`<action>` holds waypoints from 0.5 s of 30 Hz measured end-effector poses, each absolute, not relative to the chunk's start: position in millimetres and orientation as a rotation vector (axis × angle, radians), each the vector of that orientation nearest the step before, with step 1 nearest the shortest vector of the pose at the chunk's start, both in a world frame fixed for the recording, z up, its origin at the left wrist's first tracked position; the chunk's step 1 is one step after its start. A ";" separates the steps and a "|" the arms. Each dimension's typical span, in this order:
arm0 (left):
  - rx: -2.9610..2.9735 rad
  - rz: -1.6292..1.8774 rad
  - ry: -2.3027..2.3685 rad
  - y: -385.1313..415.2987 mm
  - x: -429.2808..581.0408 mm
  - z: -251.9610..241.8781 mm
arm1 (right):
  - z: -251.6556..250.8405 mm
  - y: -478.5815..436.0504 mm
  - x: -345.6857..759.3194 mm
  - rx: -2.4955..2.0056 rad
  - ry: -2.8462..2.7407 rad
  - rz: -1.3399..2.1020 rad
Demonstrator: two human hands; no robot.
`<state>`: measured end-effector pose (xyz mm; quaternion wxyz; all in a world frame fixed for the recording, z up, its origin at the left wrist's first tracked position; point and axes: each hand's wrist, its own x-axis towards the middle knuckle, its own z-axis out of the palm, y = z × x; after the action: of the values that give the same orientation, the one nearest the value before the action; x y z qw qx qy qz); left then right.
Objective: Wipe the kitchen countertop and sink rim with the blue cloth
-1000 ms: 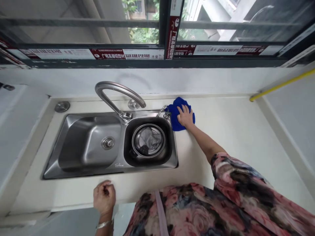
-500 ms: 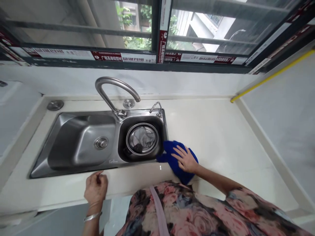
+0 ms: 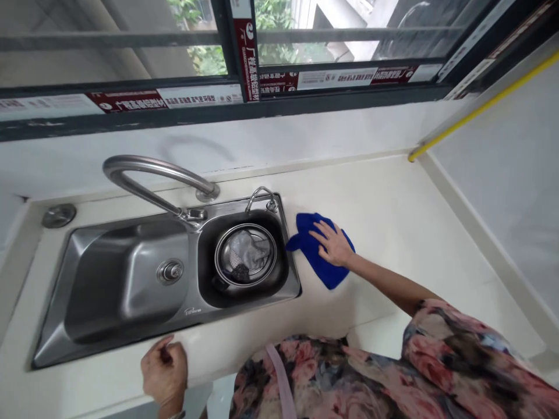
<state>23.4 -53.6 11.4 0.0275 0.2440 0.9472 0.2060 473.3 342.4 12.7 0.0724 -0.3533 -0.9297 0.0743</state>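
Observation:
My right hand [image 3: 334,244] lies flat on a blue cloth [image 3: 325,270], fingers spread, pressing it against the countertop to the right of the sink. One corner of the cloth reaches the sink's right rim. At the counter's front edge, below the sink, my left hand [image 3: 165,368] rests with its fingers curled in, and nothing shows in it. The steel double sink [image 3: 192,314] is set into the pale countertop [image 3: 393,203]. Inside its right basin sits a round metal pot [image 3: 217,265] containing a perforated strainer and a crumpled grey cloth [image 3: 251,247].
A large curved faucet [image 3: 152,166] rises behind the sink, with a small thin tap [image 3: 262,191] at its back right corner. A round metal cap [image 3: 59,215] sits at the back left. Beyond are a window frame [image 3: 174,116] and a yellow pipe [image 3: 480,107] along the right wall.
My right hand has slid the blue cloth away from me along the countertop, off the counter's front part. My left hand stays curled at the front edge. The view has shifted.

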 end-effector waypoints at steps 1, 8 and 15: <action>0.732 0.620 2.928 -53.9 23.1 11.5 | 12.6 356.9 464.0 -1.122 -2.769 0.201; 0.663 0.497 2.922 -62.6 9.6 5.4 | 5.8 450.4 409.7 -1.464 -2.586 0.121; 0.668 0.526 2.859 -74.3 -7.6 -1.6 | -6.4 531.1 367.7 -1.696 -2.362 0.044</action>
<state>-7.6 -74.3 -1.6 0.0795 0.2233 0.9555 0.1757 367.7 531.1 -6.4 0.1167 -0.5792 -0.8066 0.0149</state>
